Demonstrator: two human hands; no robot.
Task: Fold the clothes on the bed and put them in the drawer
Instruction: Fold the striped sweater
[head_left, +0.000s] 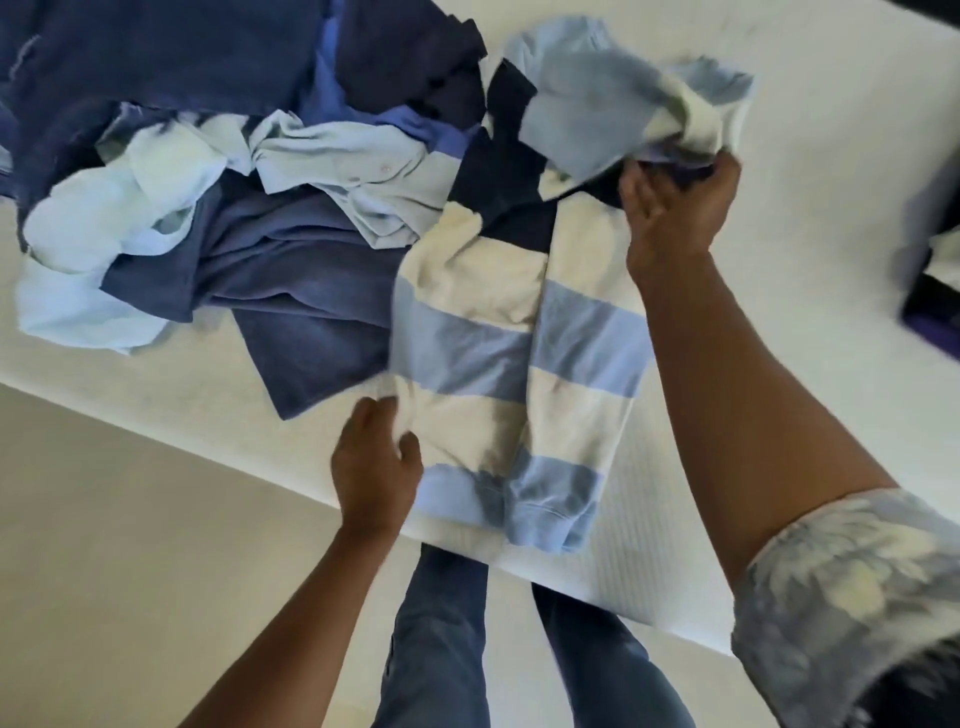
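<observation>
A short, loose fabric sleeve (852, 587) covers the right upper arm at four o'clock. It is pale grey-blue with a washed-out cream leaf or flower print and a paler rim along its hem. Below it the forearm runs bare to the right hand (675, 208). The left hand (376, 462) and its forearm are also bare. At six o'clock are two legs in mid-blue denim jeans (441, 644), faintly creased lengthwise.
</observation>
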